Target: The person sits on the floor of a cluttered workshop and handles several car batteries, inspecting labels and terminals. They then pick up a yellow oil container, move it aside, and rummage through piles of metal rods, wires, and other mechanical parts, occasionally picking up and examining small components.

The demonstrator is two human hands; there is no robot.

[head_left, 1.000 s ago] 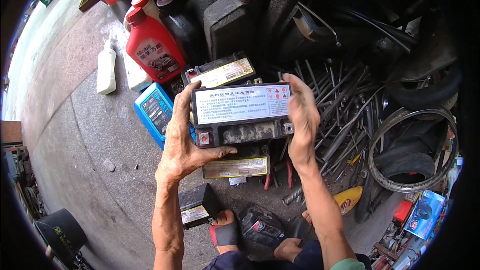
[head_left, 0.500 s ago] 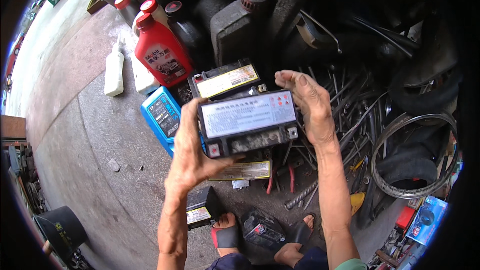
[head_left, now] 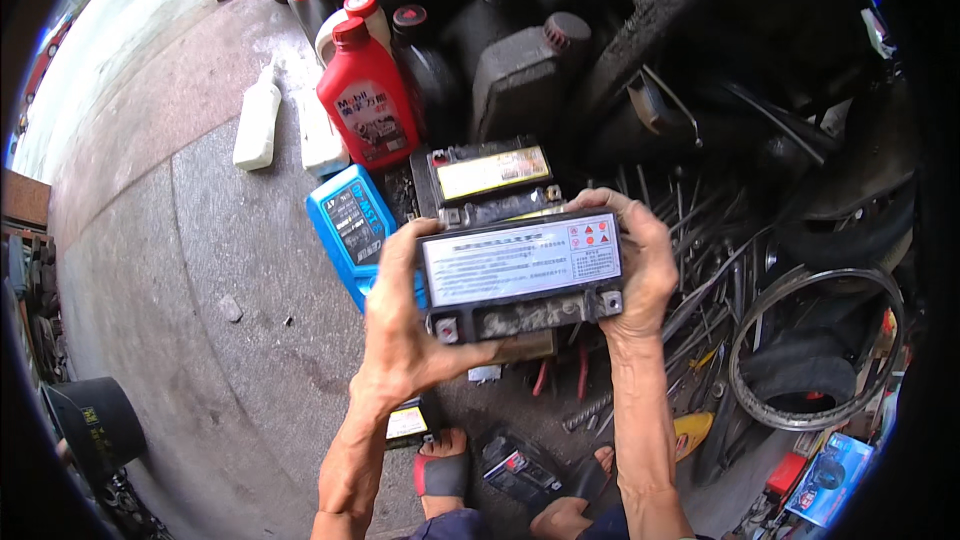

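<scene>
Now the right hand [head_left: 640, 275] closes around the right end of the battery [head_left: 520, 265], where half a second ago its raised fingers stood loosely beside it. The left hand [head_left: 395, 345] keeps its grip on the other end, thumb stretched along the near side, so both hands are curved firmly onto the case. The bottles also sit further right in view than before.

The battery is held in the air, in front of a second battery [head_left: 495, 175] with a yellow-edged label and partly over a third [head_left: 527, 346]. It is a hard black plastic block with a glossy white label, red marks at its right end, and square terminals at the near corners; grey grime dulls the strip between them.

Beyond stand a smooth red bottle [head_left: 365, 100] and a dusty black jug [head_left: 525, 85]; a blue bottle [head_left: 345, 235] leans nearby. Thin, dark metal rods [head_left: 720, 270] lie tangled beside a round wheel rim [head_left: 741, 360]. The floor [head_left: 260, 250] is rough, speckled grey.
</scene>
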